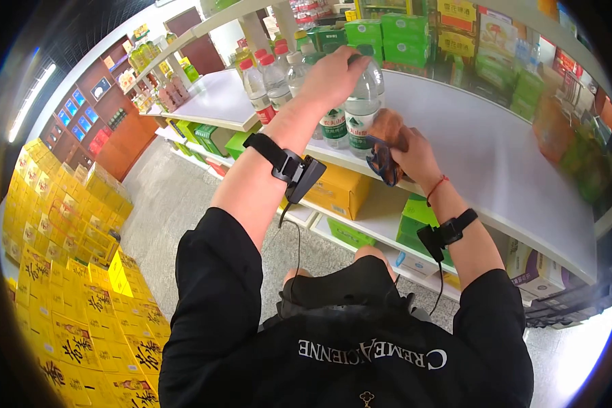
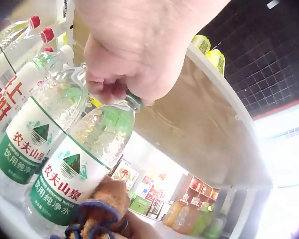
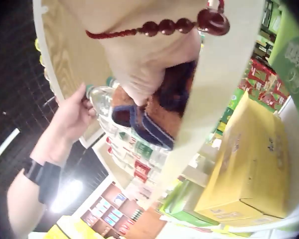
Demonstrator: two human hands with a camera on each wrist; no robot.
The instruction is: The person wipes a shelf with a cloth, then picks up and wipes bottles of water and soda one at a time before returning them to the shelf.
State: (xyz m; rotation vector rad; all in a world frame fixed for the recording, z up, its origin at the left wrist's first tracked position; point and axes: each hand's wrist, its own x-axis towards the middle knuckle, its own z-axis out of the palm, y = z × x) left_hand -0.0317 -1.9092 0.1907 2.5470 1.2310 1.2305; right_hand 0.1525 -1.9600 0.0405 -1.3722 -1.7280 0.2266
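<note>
A clear water bottle (image 1: 362,105) with a green-and-white label stands at the front edge of the white shelf (image 1: 469,149). My left hand (image 1: 330,78) reaches over its top, and in the left wrist view the fingers curl round the green cap (image 2: 134,99). A brown cloth with a dark blue edge (image 1: 388,129) is gripped in my right hand (image 1: 418,160). The cloth lies up against the lower right side of the bottle. A matching bottle (image 2: 32,134) stands right beside it, partly behind my left hand in the head view.
Red-capped bottles (image 1: 275,75) stand farther left on the shelf. Green boxes (image 1: 404,37) are stacked behind. On the lower shelf sits a yellow carton (image 1: 336,190). Yellow cases (image 1: 68,211) are piled on the floor at left. An upper shelf (image 2: 209,94) overhangs the bottles.
</note>
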